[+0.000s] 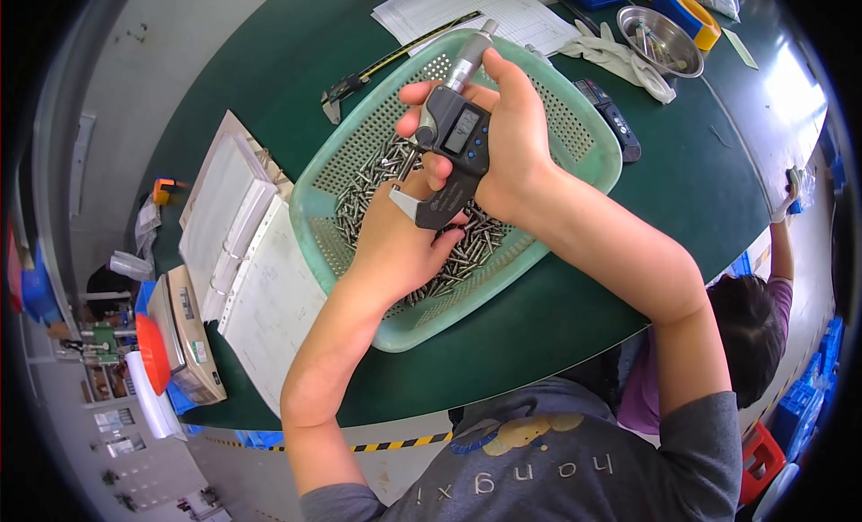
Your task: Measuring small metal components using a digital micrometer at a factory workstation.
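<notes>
My right hand (516,149) is closed around a digital micrometer (453,149) with a black frame, a small display and a silver thimble. It tilts over a green perforated plastic basket (310,221). Many small silver metal pins (364,194) lie loose in that basket. Right at the micrometer's measuring gap is my left hand (395,244), its fingers bent together and partly hidden behind the frame. What they pinch there is too small and covered to make out. The left thumb reaches below the frame, above the pins.
Left of the basket lie a vernier caliper (346,89) and an open ring binder (235,244); a scale (187,338) is farther left. Paper sheets (467,8), white gloves (620,60), a metal bowl (660,42) and a black device (609,118) lie beyond. Another person (750,333) sits at right.
</notes>
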Tool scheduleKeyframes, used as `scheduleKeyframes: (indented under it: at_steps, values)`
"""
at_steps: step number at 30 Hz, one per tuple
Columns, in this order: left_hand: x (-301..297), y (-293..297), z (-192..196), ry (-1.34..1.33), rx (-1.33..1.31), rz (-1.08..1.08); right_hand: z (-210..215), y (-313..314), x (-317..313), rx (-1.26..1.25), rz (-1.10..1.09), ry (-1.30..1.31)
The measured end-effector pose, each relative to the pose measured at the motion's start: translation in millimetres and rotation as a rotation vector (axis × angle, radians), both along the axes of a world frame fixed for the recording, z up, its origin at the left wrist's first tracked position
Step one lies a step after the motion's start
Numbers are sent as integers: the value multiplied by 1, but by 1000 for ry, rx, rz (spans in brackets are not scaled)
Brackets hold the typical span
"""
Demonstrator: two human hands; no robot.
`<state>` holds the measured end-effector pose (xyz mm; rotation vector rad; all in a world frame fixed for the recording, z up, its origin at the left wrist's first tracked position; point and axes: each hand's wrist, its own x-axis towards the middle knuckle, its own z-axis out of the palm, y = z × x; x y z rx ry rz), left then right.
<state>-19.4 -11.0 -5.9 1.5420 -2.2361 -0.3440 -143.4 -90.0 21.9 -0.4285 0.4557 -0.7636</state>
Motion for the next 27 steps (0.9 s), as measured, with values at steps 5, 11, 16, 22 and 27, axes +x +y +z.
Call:
scheduleKeyframes:
  at_steps: [5,11,16,22,27]
  values:
    - [-10,0,11,-24,-26,29,3,-2,-2,25,0,9]
    - [14,4,2,458,25,275,5,-1,0,27,-11,5]
    - [29,12,9,1200,132,332,2,-1,-1,10,-5,21]
    - [24,13,14,1307,57,295,3,3,-1,-28,40,31]
    - [27,13,12,1225,58,255,3,1,-2,-35,50,34]
